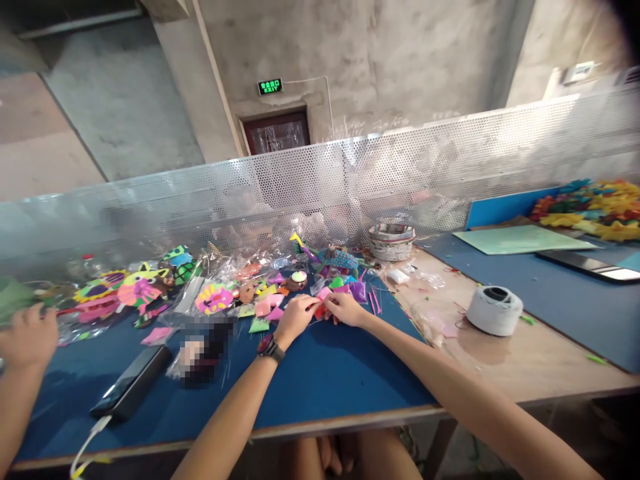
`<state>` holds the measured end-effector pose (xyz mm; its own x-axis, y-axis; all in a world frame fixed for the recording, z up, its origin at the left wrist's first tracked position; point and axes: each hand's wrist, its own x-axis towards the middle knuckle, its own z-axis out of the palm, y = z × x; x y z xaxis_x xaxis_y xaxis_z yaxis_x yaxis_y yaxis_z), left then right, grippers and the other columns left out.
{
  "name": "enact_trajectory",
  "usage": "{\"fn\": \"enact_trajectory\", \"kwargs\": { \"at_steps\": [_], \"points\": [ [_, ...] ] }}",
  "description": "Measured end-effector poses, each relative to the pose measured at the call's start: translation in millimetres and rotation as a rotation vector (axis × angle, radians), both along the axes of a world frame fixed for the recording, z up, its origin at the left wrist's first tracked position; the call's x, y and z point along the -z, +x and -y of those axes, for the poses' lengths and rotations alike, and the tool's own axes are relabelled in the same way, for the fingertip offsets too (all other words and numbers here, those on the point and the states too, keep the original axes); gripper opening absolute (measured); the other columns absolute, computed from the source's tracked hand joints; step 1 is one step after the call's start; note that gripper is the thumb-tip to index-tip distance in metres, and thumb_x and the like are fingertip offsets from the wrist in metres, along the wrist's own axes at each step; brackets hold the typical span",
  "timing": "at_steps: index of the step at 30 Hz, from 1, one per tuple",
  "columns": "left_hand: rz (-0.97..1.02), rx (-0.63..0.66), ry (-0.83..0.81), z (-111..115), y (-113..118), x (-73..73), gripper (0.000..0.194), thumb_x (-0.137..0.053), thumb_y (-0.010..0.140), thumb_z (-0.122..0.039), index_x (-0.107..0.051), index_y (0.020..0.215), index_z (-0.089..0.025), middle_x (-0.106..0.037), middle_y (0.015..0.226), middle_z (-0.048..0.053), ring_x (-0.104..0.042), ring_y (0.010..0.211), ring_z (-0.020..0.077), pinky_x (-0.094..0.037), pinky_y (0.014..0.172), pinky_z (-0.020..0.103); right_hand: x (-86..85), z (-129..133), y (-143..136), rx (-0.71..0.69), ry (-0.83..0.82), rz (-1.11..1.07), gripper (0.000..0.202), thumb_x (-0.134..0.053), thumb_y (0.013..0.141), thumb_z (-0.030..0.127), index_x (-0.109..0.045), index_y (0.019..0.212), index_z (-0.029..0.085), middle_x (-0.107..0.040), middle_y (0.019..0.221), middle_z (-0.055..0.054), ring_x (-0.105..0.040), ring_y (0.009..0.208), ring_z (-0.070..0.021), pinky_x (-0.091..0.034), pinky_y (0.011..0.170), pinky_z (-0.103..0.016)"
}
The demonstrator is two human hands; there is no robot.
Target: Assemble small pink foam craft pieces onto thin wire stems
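Note:
Near the far middle of the blue board, my left hand point(298, 319) and my right hand point(345, 309) meet with closed fingertips. Between them is a small pink-and-red piece point(322, 308), partly hidden by the fingers; whether it is soft clay or a packet I cannot tell. A dark watch point(271, 347) is on my left wrist. Just beyond my hands lie a green lump point(335, 283) and a purple packet point(358, 291). Thin pink sticks point(375, 302) rest right of my right hand. Pink packets point(269, 305) and a green packet point(259, 325) lie left of my left hand.
Another person's hand point(30, 337) is at the far left, by colourful animal shapes point(143, 287). A phone on a dark block point(131, 383) has a white cable. Rightward stand a white tape roll point(495, 311) and a basket point(391, 248). A perforated metal screen point(320, 187) borders the back.

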<state>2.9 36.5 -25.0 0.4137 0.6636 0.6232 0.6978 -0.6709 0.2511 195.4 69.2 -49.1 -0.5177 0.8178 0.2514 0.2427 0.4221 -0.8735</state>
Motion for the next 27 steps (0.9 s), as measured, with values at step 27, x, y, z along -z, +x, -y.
{"fn": "enact_trajectory", "kwargs": {
  "at_steps": [27],
  "points": [
    [-0.124, 0.003, 0.062, 1.0, -2.1, 1.0, 0.02, -0.056, 0.095, -0.016, -0.075, 0.1, -0.019, -0.074, 0.094, 0.007, -0.068, 0.088, 0.0181, -0.053, 0.083, 0.03, -2.2, 2.0, 2.0, 0.046, 0.15, 0.119, 0.03, -0.039, 0.099, 0.029, -0.061, 0.083, 0.017, -0.07, 0.065, -0.001, -0.063, 0.049, -0.0105, -0.047, 0.052, -0.019]
  ]
}}
